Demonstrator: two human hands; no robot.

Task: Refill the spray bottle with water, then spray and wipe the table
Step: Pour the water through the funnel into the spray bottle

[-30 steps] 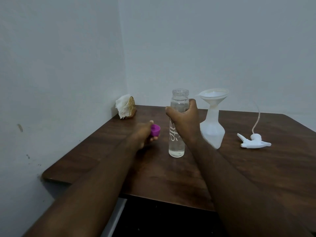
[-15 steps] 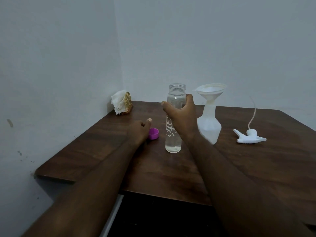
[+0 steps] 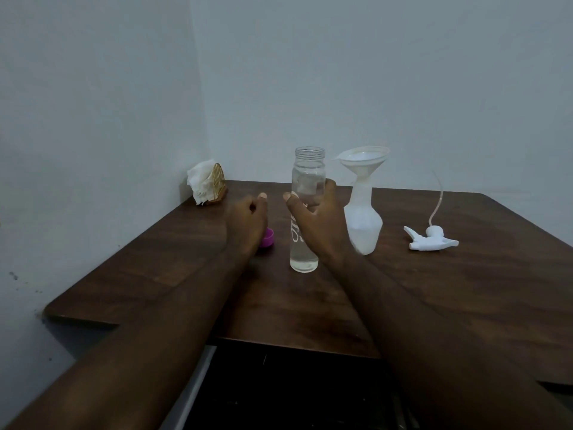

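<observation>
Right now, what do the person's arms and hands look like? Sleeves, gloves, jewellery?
Both forearms are bare for as far as the frame shows them: no sleeves in view. The left hand and right hand wear no gloves, and no rings, watch or bands are visible. Fingernails look short and unpainted. Lighting is dim, so finer marks cannot be told.

I see bare table (image 3: pixel 465 290) open on the right. Funnel-topped spray bottle (image 3: pixel 364 218) stands just beside the water bottle (image 3: pixel 305 243), crowding that gap.
</observation>
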